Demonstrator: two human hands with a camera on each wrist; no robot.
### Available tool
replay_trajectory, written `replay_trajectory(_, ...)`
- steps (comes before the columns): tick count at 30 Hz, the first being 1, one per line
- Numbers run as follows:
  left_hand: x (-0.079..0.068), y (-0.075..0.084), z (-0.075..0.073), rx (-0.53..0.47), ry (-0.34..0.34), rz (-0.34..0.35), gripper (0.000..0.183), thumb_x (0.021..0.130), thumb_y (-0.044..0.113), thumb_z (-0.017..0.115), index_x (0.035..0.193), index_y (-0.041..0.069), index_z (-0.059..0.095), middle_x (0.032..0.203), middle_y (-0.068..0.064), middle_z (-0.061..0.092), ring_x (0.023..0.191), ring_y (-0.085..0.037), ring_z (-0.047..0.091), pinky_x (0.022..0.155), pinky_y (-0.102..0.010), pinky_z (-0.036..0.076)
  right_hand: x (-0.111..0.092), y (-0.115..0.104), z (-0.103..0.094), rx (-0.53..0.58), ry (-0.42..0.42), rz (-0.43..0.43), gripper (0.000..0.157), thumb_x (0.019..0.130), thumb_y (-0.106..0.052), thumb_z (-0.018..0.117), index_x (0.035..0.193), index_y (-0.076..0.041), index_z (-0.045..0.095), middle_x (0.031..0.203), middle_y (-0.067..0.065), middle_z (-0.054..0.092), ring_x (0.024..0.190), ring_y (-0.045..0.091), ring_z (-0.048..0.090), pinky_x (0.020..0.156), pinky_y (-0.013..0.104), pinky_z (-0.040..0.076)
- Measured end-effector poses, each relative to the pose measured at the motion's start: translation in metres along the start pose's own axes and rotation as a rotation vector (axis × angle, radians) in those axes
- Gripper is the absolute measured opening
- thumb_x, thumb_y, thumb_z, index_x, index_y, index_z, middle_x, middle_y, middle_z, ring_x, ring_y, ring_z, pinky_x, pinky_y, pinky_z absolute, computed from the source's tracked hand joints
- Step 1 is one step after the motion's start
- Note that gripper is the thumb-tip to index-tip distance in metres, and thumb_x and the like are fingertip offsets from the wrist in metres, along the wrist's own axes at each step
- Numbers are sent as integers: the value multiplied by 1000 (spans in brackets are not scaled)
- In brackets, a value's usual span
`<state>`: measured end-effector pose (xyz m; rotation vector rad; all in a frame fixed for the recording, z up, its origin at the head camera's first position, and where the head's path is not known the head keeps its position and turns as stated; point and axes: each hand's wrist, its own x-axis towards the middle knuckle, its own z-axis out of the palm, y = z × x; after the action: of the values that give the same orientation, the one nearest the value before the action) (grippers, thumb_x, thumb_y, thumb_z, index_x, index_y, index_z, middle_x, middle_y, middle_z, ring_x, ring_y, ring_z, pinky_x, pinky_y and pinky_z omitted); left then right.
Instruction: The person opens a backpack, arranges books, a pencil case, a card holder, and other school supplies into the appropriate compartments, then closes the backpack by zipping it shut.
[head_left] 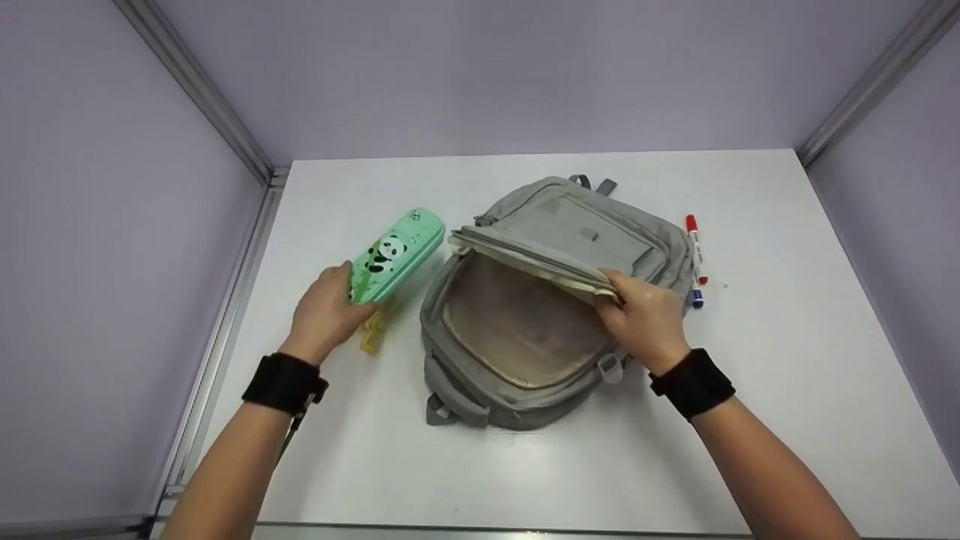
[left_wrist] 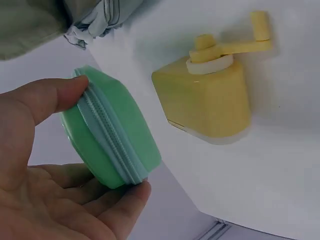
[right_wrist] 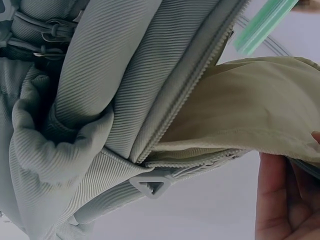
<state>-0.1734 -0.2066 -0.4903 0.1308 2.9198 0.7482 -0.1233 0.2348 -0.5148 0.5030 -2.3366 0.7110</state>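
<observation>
My left hand [head_left: 324,309] grips the near end of a green zippered pencil case [head_left: 397,253] with a panda on its lid. The left wrist view shows the thumb on one side of the case [left_wrist: 112,130] and fingers on the other. A grey backpack [head_left: 517,409] lies on the table with its main compartment unzipped, beige lining showing. With my right hand [head_left: 646,319] I pinch the edge of its front flap, holding it raised. In the right wrist view the lining [right_wrist: 250,107] hangs over the fingers [right_wrist: 274,200]. The pencil case is left of the backpack, apart from it.
A yellow pencil sharpener with a crank [left_wrist: 210,100] stands on the white table, partly hidden behind the left hand in the head view. Right of the backpack lie a red marker [head_left: 696,247] and a blue marker [head_left: 697,298]. Walls enclose the table's back and sides.
</observation>
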Motion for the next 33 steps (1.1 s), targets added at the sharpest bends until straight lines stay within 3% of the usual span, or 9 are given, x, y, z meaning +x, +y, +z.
replay_trajectory(5,-37,23,17,-3,-73,67,86,87,22,75,154,-10,31,147,-29,47,128,-39,52,104,-53,43,3,4,-5,-7,3,-1,18,83,-5,73,101,-7,76,86,11,76,66,29,71,54,47,53)
replay_trajectory(10,-50,64,45,-1,-121,219,85,86,25,77,154,-7,36,149,-24,47,130,-34,52,104,-49,44,5,7,-6,-16,13,-3,17,83,-6,72,100,-6,76,86,11,76,67,30,72,55,47,53)
replay_trajectory(14,-39,95,77,26,-165,342,82,88,28,76,151,-8,40,147,-24,49,128,-34,54,103,-48,45,4,8,-4,-15,20,-3,18,83,-5,72,101,-6,76,88,11,76,71,31,73,57,48,54)
replay_trajectory(17,-24,116,100,71,-186,390,82,90,31,76,152,-7,39,146,-25,50,127,-36,55,102,-48,47,4,8,-2,-6,4,1,20,84,-5,73,104,-6,76,91,11,76,74,31,74,59,48,55)
replay_trajectory(25,2,158,135,129,-177,426,85,89,40,79,151,-3,42,142,-21,54,110,-34,65,90,-45,54,5,5,0,10,-18,-4,26,86,-7,76,111,-6,77,98,12,77,76,32,74,62,49,57)
replay_trajectory(28,7,168,147,143,-155,430,80,87,44,79,147,1,48,134,-17,60,106,-32,66,86,-44,56,4,4,1,3,-25,-10,27,85,-10,79,112,-7,77,99,11,77,76,32,75,61,49,57)
replay_trajectory(33,14,178,160,114,-123,447,76,86,45,80,144,6,51,134,-13,60,110,-30,65,86,-42,56,0,3,6,-22,-36,-21,27,84,-12,81,111,-8,77,99,10,77,77,33,75,61,49,56)
